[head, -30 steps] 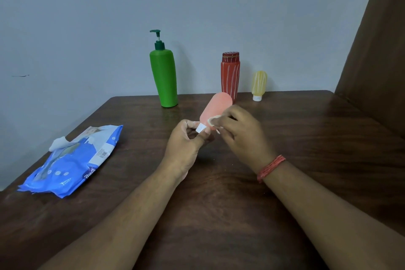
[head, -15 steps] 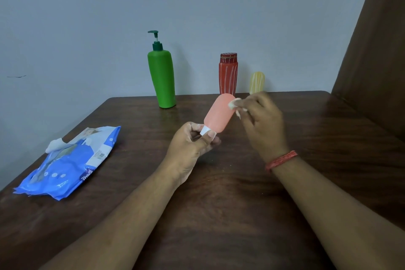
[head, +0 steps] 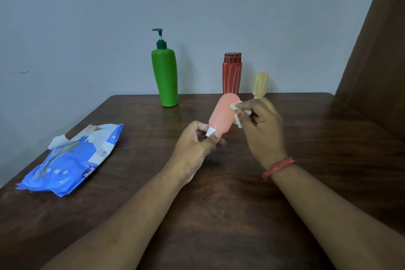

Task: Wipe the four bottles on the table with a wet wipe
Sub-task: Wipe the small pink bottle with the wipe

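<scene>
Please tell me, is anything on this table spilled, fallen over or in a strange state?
No spill or damage shows. The green pump bottle, red bottle and yellow bottle stand upright. One small oddity: the blue wipes pack lies open, with a wipe sticking out, so it may dry.

Only readable text: partial white letters "mae", cut off, on the blue wet-wipe pack [head: 72, 158] nr the surface's left edge. Pack also has a white label w/ barcode; its print is too small to read. Bottles: no legible text.
</scene>
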A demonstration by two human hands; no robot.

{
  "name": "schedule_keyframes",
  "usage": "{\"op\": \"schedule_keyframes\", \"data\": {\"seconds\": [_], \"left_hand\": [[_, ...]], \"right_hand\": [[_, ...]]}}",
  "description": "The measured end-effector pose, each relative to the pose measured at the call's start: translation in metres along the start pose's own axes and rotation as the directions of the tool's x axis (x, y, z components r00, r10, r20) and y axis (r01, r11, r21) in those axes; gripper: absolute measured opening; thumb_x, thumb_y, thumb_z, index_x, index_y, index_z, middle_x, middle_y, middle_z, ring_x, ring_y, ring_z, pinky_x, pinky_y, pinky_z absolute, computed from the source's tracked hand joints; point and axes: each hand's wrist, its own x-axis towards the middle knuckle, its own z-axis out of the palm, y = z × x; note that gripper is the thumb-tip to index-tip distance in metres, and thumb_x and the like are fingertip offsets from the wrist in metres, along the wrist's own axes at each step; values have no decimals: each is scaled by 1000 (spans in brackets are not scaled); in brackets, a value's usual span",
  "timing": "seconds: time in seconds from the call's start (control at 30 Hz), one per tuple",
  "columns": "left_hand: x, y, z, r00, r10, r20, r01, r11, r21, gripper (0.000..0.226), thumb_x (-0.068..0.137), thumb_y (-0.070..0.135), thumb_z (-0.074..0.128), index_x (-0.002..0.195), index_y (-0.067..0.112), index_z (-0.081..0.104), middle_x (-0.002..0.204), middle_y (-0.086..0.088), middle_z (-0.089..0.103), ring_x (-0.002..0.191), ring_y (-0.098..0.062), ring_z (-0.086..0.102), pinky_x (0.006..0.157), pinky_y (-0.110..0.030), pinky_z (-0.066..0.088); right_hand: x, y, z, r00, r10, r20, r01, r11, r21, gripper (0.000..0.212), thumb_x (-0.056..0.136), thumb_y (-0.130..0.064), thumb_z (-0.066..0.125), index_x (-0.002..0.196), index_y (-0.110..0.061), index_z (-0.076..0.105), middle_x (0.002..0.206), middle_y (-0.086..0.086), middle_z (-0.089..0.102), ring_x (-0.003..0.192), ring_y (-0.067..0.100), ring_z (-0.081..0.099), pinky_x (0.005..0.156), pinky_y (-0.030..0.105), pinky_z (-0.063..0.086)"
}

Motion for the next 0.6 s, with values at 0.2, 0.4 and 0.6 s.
{"op": "schedule_keyframes", "data": {"seconds": [0.2, 0.4, 0.6], "left_hand": [[2, 5, -4, 998, 19, -65, -30, 984, -174, 35, 78, 24, 74, 100, 5, 56, 84, -9, 74, 87, -25, 70, 104, -64, 46], [0, 1, 1, 1000, 0, 18, 1, 999, -52, 18, 92, 16, 71, 98, 10, 56, 86, -1, 75, 89, -22, 72, 103, -61, 48], [-1, 4, 2, 1000, 4, 10, -5, 996, 86, 13, 94, 14, 69, 96, 15, 56, 91, 1, 76, 96, -25, 74, 99, -56, 53]], "right_hand": [[-13, -4, 16, 952, -125, 280, 134, 991, -16, 13, 88, -6, 71, 97, -14, 75, 96, -2, 62, 86, 4, 58, 72, 14, 48], [1, -2, 2, 999, 29, -24, -28, 999, 22, 12, 90, -6, 69, 97, -13, 76, 96, -9, 60, 92, 5, 61, 76, 16, 50], [6, 2, 1, 984, 175, -38, -167, 973, 161, 11, 92, -12, 69, 101, -17, 73, 103, -6, 66, 101, 11, 64, 83, 28, 58]]}}
